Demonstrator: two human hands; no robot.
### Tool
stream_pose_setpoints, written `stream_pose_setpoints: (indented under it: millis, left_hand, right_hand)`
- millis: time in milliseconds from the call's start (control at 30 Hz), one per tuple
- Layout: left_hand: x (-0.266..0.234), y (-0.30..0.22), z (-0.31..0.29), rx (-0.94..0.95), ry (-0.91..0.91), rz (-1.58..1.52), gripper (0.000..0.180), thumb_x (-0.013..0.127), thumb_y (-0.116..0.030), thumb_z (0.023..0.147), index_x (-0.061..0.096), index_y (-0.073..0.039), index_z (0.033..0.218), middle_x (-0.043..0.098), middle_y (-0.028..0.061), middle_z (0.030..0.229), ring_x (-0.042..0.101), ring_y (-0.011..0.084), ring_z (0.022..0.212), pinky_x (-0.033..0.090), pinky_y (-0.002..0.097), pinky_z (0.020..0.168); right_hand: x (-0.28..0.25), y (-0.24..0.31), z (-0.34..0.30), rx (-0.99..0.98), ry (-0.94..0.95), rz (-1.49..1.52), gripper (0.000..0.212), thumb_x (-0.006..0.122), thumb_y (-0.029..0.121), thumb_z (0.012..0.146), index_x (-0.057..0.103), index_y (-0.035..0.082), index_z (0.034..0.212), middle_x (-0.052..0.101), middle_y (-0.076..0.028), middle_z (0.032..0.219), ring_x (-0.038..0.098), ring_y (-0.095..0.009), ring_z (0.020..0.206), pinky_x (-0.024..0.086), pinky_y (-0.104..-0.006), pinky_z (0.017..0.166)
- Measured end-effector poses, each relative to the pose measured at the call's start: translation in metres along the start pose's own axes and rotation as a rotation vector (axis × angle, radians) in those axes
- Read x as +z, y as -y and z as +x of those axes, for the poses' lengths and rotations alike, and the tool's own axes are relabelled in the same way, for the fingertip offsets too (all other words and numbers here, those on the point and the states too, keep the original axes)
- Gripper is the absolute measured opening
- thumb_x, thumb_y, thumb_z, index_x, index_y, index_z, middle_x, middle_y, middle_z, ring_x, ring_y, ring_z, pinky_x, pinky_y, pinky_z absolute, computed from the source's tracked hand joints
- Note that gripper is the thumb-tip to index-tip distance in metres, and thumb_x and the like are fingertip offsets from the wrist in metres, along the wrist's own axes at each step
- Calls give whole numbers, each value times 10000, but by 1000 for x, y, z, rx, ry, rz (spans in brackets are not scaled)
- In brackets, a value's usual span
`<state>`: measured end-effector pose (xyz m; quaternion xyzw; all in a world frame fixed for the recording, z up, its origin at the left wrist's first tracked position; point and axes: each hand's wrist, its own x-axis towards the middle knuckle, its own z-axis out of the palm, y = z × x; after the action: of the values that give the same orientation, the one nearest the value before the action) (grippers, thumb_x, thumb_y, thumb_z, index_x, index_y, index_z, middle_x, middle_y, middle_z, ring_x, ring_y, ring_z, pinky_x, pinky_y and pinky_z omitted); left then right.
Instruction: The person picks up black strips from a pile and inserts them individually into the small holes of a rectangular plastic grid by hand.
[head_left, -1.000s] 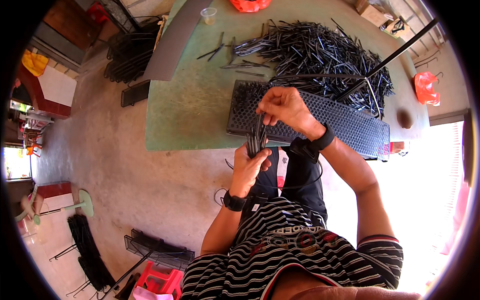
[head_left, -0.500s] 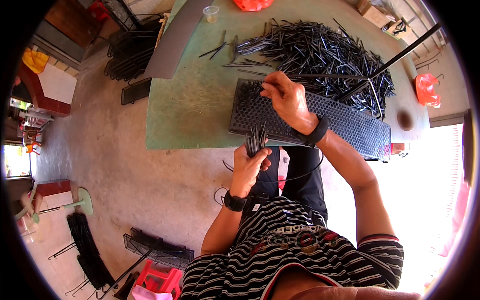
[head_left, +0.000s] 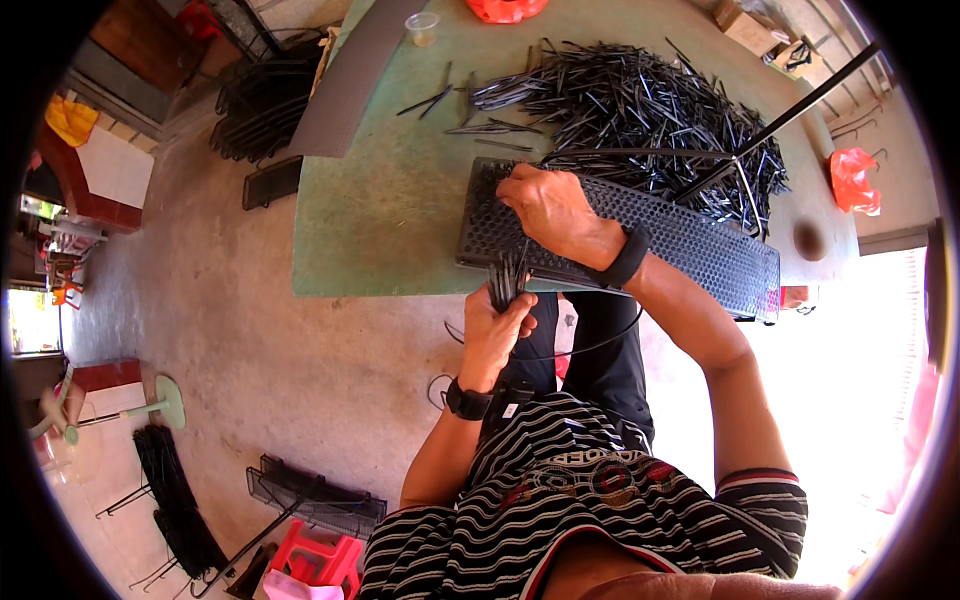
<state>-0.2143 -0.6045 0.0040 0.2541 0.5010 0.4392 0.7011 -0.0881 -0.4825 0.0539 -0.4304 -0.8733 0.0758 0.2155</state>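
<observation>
My left hand [head_left: 490,338] is closed round an upright bundle of thin black strips [head_left: 508,280], just off the table's near edge. A long black perforated metal panel [head_left: 690,232] with a raised rim lies along that edge, tilted down to the right. Over its left part, my right hand [head_left: 556,212] has its fingers pinched together against the holes. Whatever is between those fingertips is hidden. Behind the panel a large heap of similar black strips [head_left: 640,105] covers the tabletop. A thin black metal frame [head_left: 735,160] with a long rod stands across the panel and heap.
The green table [head_left: 370,235] carries a few loose strips, a clear plastic cup [head_left: 422,27], a dark flat sheet [head_left: 345,80] and a red plastic bag [head_left: 506,8]. Black wire racks [head_left: 315,500] and a red stool [head_left: 318,555] stand on the floor at lower left.
My right hand has shifted slightly left and toward me, over the panel's left part. The left hand keeps its grip on the strips, almost unmoved.
</observation>
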Motion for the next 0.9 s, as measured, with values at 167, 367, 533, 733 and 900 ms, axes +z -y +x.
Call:
stream_pose_setpoints:
  millis: [167, 367, 533, 733, 900]
  left_hand:
    - [2, 1, 1, 13, 22, 23, 243, 609, -21, 824, 567, 39, 1056, 630, 92, 766, 563, 109, 505, 435, 214, 426]
    - [3, 2, -2, 5, 31, 35, 247, 611, -27, 828, 563, 36, 1062, 627, 85, 759, 562, 104, 507, 436, 210, 426]
    - [2, 3, -2, 16, 19, 35, 207, 611, -27, 827, 568, 28, 1021, 625, 81, 760, 563, 101, 512, 437, 210, 426]
    - [8, 1, 2, 70, 70, 103, 120, 611, -27, 825, 556, 12, 925, 626, 74, 756, 565, 101, 509, 434, 211, 420]
    - [9, 8, 1, -16, 88, 128, 169, 606, -24, 827, 560, 15, 985, 630, 83, 754, 570, 106, 515, 432, 213, 417]
  right_hand:
    - [17, -14, 3, 10, -99, 111, 120, 629, 38, 736, 630, 2, 850, 610, -130, 788, 597, -331, 694, 478, -398, 582]
    - [15, -20, 6, -70, -109, 94, 182, 676, 89, 718, 651, 11, 881, 593, -131, 833, 592, -323, 689, 477, -392, 585]
    - [-12, 8, -2, -36, -76, 127, 237, 687, 191, 738, 663, 16, 897, 583, -123, 839, 588, -305, 742, 479, -373, 602]
    - [-11, 16, -31, -150, 172, 437, 194, 690, 166, 713, 678, 13, 832, 625, -123, 851, 596, -281, 779, 495, -349, 669]
    - [-26, 21, -28, 273, 191, 692, 102, 632, 88, 807, 648, -7, 840, 640, -72, 761, 601, -126, 661, 477, -274, 589]
